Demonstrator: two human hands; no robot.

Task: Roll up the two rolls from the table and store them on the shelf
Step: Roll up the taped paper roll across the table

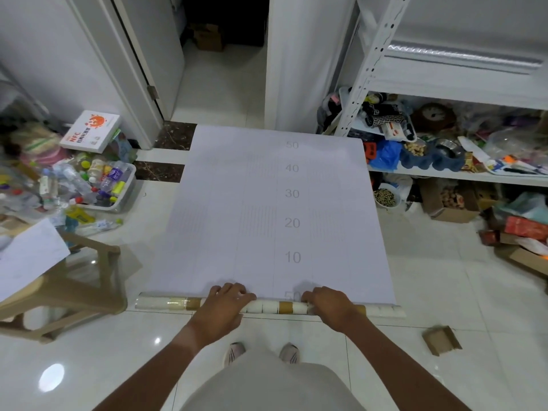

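Tiled floor (430,280) carries the unrolled sheet (267,209). Left hand (226,302) and right hand (329,304) curl over the core tube (275,307) at the sheet's near edge; I judge for even rolling.

A sheet (267,215) lies flat on the floor (430,292), running away from the person toward a doorway (222,69). At the sheet's near edge lies a roll (267,307), crosswise, with 2 hands on it: left hand (225,304) left of centre, right hand (329,304) right of it. Left of the sheet stand a stool (68,292) and, farther back, a bin (118,188) of bottles. Right of the sheet stands a shelf (444,84).
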